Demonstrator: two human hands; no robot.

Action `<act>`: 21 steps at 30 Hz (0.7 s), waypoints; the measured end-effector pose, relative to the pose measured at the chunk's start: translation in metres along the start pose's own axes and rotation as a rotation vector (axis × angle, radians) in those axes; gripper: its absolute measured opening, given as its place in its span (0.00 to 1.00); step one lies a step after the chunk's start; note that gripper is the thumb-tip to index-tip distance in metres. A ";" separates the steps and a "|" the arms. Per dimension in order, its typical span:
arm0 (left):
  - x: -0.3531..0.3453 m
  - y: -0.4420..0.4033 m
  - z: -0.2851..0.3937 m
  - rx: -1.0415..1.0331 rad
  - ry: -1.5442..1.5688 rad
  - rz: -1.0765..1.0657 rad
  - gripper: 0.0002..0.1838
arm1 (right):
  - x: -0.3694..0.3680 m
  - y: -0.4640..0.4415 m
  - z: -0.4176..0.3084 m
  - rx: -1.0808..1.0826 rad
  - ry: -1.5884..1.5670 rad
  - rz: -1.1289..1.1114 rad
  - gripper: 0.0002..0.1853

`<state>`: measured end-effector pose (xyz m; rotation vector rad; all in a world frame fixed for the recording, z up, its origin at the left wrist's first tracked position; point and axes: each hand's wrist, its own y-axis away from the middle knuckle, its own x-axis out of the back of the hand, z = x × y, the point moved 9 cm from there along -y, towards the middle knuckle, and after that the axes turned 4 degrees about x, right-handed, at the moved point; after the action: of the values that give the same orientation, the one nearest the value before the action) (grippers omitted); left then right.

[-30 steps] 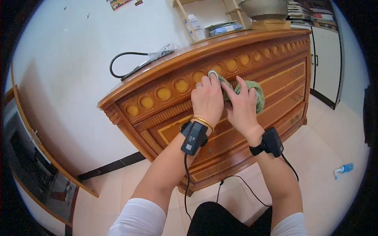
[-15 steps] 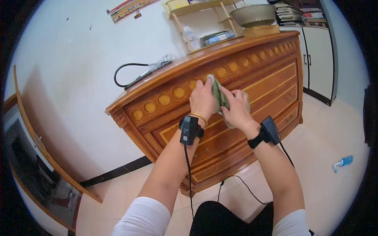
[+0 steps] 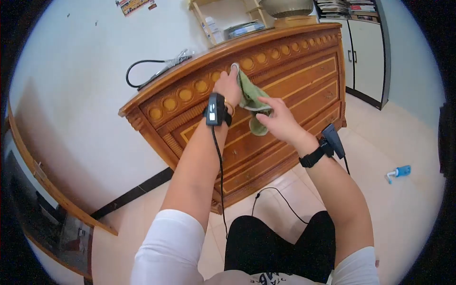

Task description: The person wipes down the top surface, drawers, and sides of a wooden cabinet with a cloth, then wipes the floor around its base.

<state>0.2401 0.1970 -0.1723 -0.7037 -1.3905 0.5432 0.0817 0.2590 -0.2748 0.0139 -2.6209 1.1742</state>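
A green cloth (image 3: 251,90) with a pale edge hangs in front of the carved wooden chest of drawers (image 3: 304,93). My left hand (image 3: 227,89) grips the cloth's upper end, close against the band of round carvings. From there the fabric drapes down to the right, its lower end bunched and dangling. My right hand (image 3: 284,124) is beside that lower part, thumb and fingers spread apart. Whether its fingertips still touch the cloth I cannot tell. Each wrist carries a strapped black device with a cable.
On the chest top are a black hose (image 3: 142,62), a wooden rack (image 3: 209,23) and a large bowl (image 3: 287,8). A blue-and-white bottle (image 3: 403,171) lies on the floor at right. A white cabinet (image 3: 368,57) stands behind. A wood-framed panel (image 3: 61,202) leans at left.
My right hand has opened and drawn back from the cloth, which now hangs longer and looser from my left hand. The view has tilted lower, showing more of my lap.
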 end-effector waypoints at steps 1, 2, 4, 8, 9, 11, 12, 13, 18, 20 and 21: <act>0.001 -0.004 0.000 -0.018 -0.008 -0.046 0.26 | 0.003 0.003 -0.003 0.009 -0.016 0.013 0.27; 0.002 -0.007 0.000 -0.035 -0.013 -0.092 0.25 | 0.002 0.005 0.000 -0.014 -0.028 0.021 0.27; -0.003 -0.011 -0.005 -0.056 -0.039 -0.145 0.25 | -0.002 0.009 0.005 -0.058 -0.049 0.037 0.28; -0.011 -0.023 -0.010 -0.102 -0.061 -0.133 0.22 | -0.023 0.015 0.018 -0.092 -0.012 -0.030 0.25; -0.012 -0.025 -0.009 -0.112 -0.056 -0.137 0.21 | -0.022 0.016 0.014 -0.100 0.014 0.006 0.25; -0.014 -0.028 -0.009 -0.129 -0.061 -0.149 0.19 | -0.017 0.015 0.008 -0.121 0.109 0.010 0.26; -0.014 -0.030 -0.008 -0.137 -0.069 -0.157 0.19 | -0.015 0.016 0.007 -0.134 0.155 0.012 0.27; -0.015 -0.031 -0.006 -0.148 -0.075 -0.166 0.18 | -0.013 0.016 0.006 -0.123 0.175 0.032 0.27; 0.000 -0.024 -0.001 -0.204 -0.238 -0.289 0.17 | 0.002 0.018 0.004 -0.023 0.330 0.049 0.26; 0.010 -0.018 0.004 -0.220 -0.311 -0.297 0.17 | 0.007 0.016 0.003 0.018 0.351 0.013 0.25; 0.015 -0.016 0.006 -0.220 -0.321 -0.276 0.16 | 0.009 0.016 0.003 0.038 0.359 -0.006 0.24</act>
<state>0.2350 0.1974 -0.1507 -0.6012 -1.8352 0.2940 0.0706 0.2681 -0.2862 -0.1659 -2.2835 1.1074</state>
